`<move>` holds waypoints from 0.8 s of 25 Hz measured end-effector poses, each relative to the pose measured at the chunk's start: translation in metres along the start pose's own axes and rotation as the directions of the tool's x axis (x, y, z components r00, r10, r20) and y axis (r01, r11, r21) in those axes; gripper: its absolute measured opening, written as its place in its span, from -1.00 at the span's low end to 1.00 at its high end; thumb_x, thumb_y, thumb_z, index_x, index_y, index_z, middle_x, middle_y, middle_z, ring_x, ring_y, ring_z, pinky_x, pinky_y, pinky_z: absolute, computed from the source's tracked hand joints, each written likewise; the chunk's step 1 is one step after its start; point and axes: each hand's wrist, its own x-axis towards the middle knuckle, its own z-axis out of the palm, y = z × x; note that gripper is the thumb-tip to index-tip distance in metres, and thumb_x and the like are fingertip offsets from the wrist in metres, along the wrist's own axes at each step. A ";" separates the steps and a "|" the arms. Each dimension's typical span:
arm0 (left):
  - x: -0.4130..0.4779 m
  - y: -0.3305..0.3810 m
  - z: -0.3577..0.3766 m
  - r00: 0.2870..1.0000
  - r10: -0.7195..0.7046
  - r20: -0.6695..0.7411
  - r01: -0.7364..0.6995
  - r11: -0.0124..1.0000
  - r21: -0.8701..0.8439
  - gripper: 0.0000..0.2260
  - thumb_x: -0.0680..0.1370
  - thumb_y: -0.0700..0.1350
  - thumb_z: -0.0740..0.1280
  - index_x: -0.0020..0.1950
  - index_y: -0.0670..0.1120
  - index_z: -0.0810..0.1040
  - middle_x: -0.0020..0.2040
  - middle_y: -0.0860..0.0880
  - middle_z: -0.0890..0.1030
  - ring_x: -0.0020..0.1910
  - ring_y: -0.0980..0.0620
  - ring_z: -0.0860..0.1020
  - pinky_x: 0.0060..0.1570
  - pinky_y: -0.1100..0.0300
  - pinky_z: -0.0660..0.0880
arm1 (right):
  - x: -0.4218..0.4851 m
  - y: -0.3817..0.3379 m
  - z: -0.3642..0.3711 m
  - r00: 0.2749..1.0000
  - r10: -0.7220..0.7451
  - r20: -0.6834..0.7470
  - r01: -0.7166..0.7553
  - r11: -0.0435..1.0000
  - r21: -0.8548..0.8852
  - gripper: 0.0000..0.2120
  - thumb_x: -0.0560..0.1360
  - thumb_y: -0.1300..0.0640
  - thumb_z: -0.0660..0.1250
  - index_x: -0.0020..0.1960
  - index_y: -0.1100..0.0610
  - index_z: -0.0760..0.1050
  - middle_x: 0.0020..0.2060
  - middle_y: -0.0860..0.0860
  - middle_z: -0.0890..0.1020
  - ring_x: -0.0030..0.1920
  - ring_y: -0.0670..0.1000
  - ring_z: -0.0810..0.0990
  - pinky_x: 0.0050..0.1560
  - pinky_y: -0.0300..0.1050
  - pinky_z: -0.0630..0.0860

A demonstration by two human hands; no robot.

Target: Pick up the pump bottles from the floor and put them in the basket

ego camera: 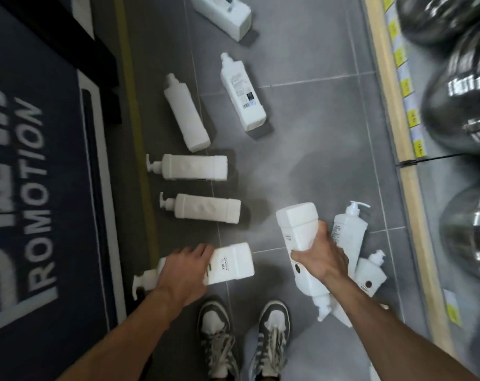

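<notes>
Hands both loaded. Left hand (184,268) curls over the middle of a white pump bottle (230,264) lying sideways, pump head sticking out left of the wrist, base right of the fingers; can't tell if it is off the floor (315,133). Right hand (321,259) grasps a second bottle (299,232) round its body, held up, base pointing away, pump end under the wrist. Just right of that hand: third bottle (348,232) and fourth bottle (370,273), close together on the tiles. Beyond the left hand: fifth bottle (206,209) and sixth bottle (195,167), sideways, pumps left. Farther out: seventh bottle (186,114), eighth bottle (243,92), ninth bottle (222,15). Dark lettered mat (55,188) left of the left hand. Sneakers (214,325) between the forearms. Shelf edge (406,188) with yellow tags, far right.
</notes>
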 end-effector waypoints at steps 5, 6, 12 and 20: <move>-0.091 0.015 -0.108 0.999 -0.042 -0.018 0.042 0.999 0.007 -0.30 0.41 0.10 0.45 0.47 0.06 0.24 0.28 0.06 0.50 0.13 -0.01 0.55 0.10 0.07 0.50 | -0.085 -0.008 -0.095 1.000 0.006 -0.009 -0.006 0.999 0.049 -0.18 0.26 -0.14 0.52 0.33 -0.05 0.11 0.16 0.06 0.60 0.05 0.25 0.61 0.03 0.06 0.55; -0.107 0.018 -0.127 0.999 -0.045 -0.030 0.046 0.999 0.009 -0.30 0.43 0.09 0.44 0.49 0.05 0.21 0.31 0.05 0.48 0.16 -0.03 0.54 0.11 0.06 0.49 | -0.099 -0.007 -0.114 0.999 0.028 -0.016 -0.027 0.997 0.075 -0.18 0.25 -0.13 0.53 0.33 -0.05 0.11 0.12 0.07 0.61 0.03 0.25 0.61 0.01 0.05 0.55; -0.242 0.028 -0.247 0.989 -0.018 -0.146 0.026 0.998 0.052 -0.28 0.42 -0.01 0.39 0.53 0.02 0.17 0.36 0.03 0.45 0.21 -0.09 0.52 0.21 -0.01 0.47 | -0.219 -0.035 -0.269 0.987 0.084 -0.139 -0.054 0.977 0.207 -0.31 0.26 -0.10 0.56 0.16 -0.02 0.18 -0.11 0.00 0.57 -0.16 0.16 0.55 -0.13 -0.03 0.48; -0.387 0.055 -0.349 0.927 -0.126 -0.352 0.111 0.992 -0.063 -0.32 0.39 0.12 0.39 0.46 0.06 0.24 0.25 0.09 0.52 0.13 -0.02 0.57 -0.02 0.08 0.54 | -0.354 -0.091 -0.414 0.953 -0.009 -0.303 0.102 0.950 0.294 -0.23 0.19 -0.13 0.57 0.23 0.01 0.22 -0.09 0.00 0.57 -0.05 0.19 0.60 0.03 0.04 0.55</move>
